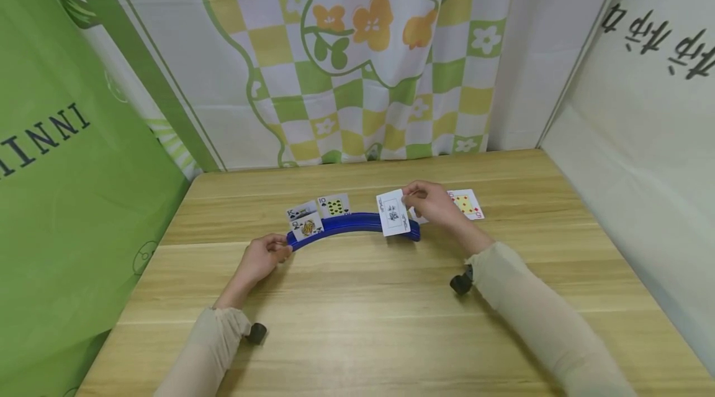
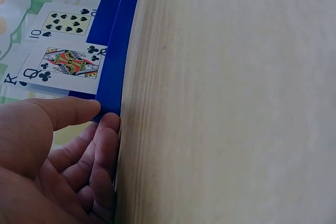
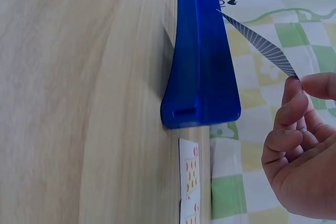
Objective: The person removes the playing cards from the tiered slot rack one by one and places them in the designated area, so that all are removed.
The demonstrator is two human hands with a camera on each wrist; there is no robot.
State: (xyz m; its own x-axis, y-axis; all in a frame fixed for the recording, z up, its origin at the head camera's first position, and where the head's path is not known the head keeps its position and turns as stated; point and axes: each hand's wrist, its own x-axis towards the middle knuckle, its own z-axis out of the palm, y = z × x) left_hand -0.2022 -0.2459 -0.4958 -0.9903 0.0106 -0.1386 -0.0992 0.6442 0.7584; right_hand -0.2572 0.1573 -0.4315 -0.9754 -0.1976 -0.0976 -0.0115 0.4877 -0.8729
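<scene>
Your L hand point(image 1: 262, 257) grips blue rack point(image 1: 353, 222) @ L end, R hand point(image 1: 432, 202) pinches joker point(image 1: 393, 214) nr rack's R end: seat squarely.

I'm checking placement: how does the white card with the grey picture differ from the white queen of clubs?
The white card with the grey picture is pinched by the right hand; the white queen of clubs sits in the curved blue plastic rack. The grey-picture card is near the rack's right end, the queen near its left. The queen's figure is coloured, the other card's grey. Both face the head camera.
</scene>
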